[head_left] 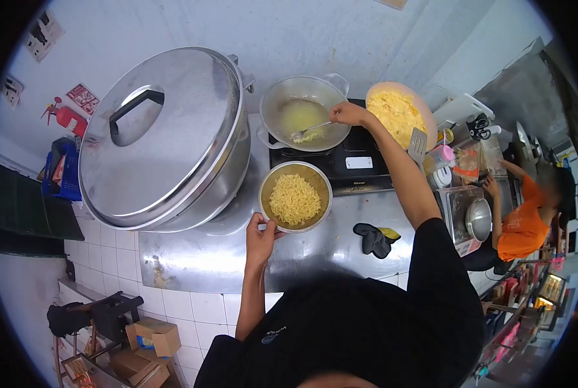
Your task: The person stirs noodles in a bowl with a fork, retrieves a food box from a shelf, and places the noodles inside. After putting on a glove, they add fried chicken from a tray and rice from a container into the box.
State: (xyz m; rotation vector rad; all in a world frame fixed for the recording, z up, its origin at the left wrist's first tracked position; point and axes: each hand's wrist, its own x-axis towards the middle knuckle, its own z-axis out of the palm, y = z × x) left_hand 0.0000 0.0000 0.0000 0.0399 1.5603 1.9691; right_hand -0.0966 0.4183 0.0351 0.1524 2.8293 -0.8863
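Observation:
My left hand (pixel 260 239) grips the near rim of a metal bowl (pixel 328 199) on the steel counter. Curly yellow noodles (pixel 295 199) lie inside that bowl. Higher up, my right hand (pixel 348 114) is closed around the handle of a fork (pixel 316 128). The fork's tines are down in a two-handled wok (pixel 273 100) on the stove. Pale yellow liquid (pixel 302 115) covers the wok's bottom, with a few pale bits near the tines.
A large lidded steel pot (pixel 179 123) fills the left side. Scrambled egg (pixel 396 116) fills a pan right of the black stove (pixel 360 184), with a slotted spatula (pixel 417 143) at its edge. Dark gloves (pixel 374 239) lie on the counter. At right stands a person in orange (pixel 525 223).

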